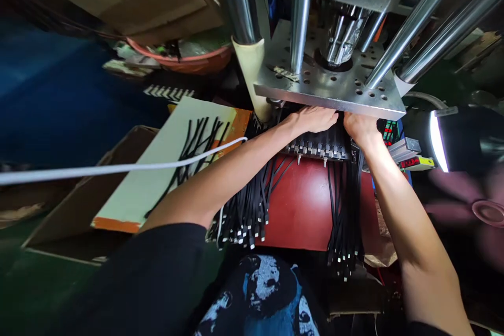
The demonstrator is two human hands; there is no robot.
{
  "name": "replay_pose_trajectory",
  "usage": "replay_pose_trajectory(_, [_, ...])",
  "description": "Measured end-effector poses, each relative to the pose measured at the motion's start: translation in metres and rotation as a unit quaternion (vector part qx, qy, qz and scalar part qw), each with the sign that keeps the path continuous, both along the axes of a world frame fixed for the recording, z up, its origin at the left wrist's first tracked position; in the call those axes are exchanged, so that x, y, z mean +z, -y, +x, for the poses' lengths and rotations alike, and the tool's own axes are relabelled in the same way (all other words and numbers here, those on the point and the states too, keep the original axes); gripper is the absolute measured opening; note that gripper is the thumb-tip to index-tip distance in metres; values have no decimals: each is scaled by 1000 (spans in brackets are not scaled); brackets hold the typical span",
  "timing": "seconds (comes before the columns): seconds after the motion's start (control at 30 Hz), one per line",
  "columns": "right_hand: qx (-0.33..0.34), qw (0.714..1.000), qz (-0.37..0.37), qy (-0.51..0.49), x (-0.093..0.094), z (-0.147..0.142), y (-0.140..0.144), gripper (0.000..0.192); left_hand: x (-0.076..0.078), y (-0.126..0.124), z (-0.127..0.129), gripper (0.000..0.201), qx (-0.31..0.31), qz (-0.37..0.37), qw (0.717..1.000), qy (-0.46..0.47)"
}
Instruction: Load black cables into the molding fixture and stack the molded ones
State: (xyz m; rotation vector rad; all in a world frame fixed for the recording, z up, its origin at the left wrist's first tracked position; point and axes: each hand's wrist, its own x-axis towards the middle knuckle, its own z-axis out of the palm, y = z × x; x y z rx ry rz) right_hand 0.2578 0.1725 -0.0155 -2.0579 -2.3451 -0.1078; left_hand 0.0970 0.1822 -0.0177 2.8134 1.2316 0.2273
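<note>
My left hand (318, 118) reaches under the front edge of a thick steel plate (334, 95), fingers bent and pressed together over a dark mould (315, 143). Close by on the right, my right hand (360, 127) is curled at the same mould, its fingertips hidden by the plate. What either hand holds, if anything, I cannot make out. A row of metallic cable plugs (321, 150) lines the mould's front. Black cables with light tips hang in a left bundle (252, 205) and a right bundle (344, 220) over a red surface (301, 205).
Steel columns (302, 16) rise through the plate. Loose black cables lie on a pale board (157, 152) at left, above a cardboard box (74, 220). A white cord (118, 168) crosses my left arm. A lit lamp (438, 142) and a blurred fan (486, 212) stand at right.
</note>
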Motion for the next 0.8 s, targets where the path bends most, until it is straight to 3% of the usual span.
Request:
replay_pose_trajectory(0.07, [-13,1000,8,-3,1,2,22,60,10,44,-22,44,-14,-13,999,26])
replay_pose_trajectory(0.13, [-13,999,19,-29,-1,10,62,68,19,113,-59,43,-75,-65,992,82])
replay_pose_trajectory(0.2, [-8,993,34,-112,-9,25,120,73,22,194,-106,41,-123,-180,967,135])
replay_pose_trajectory(0.23, [-7,984,42,-173,-16,35,154,69,18,234,-129,40,-113,-260,948,147])
replay_pose_trajectory(0.3, [-71,954,63,-283,-37,54,224,59,-4,302,-170,40,-65,-435,882,168])
replay_pose_trajectory(0.37, [-240,896,150,-342,-68,67,289,55,-44,346,-195,37,34,-555,813,173])
replay_pose_trajectory(0.43, [-388,789,264,-396,-106,70,340,54,-92,368,-202,40,179,-571,766,233])
replay_pose_trajectory(0.47, [-413,769,264,-411,-124,68,360,49,-115,372,-201,45,254,-550,744,281])
replay_pose_trajectory(0.5, [-425,755,249,-431,-140,64,377,40,-136,373,-197,48,322,-518,724,323])
replay_pose_trajectory(0.57, [-430,748,216,-457,-159,55,400,25,-166,369,-190,51,395,-463,696,379])
replay_pose_trajectory(0.63, [-434,744,239,-449,-155,49,409,20,-180,362,-187,48,427,-427,692,397])
replay_pose_trajectory(0.7, [-403,778,256,-409,-130,47,400,27,-184,356,-189,45,441,-407,698,392])
replay_pose_trajectory(0.77, [-298,858,198,-369,-91,47,371,38,-185,354,-193,45,444,-399,704,384])
replay_pose_trajectory(0.8, [-217,898,134,-359,-71,46,348,42,-186,354,-194,46,443,-398,707,381])
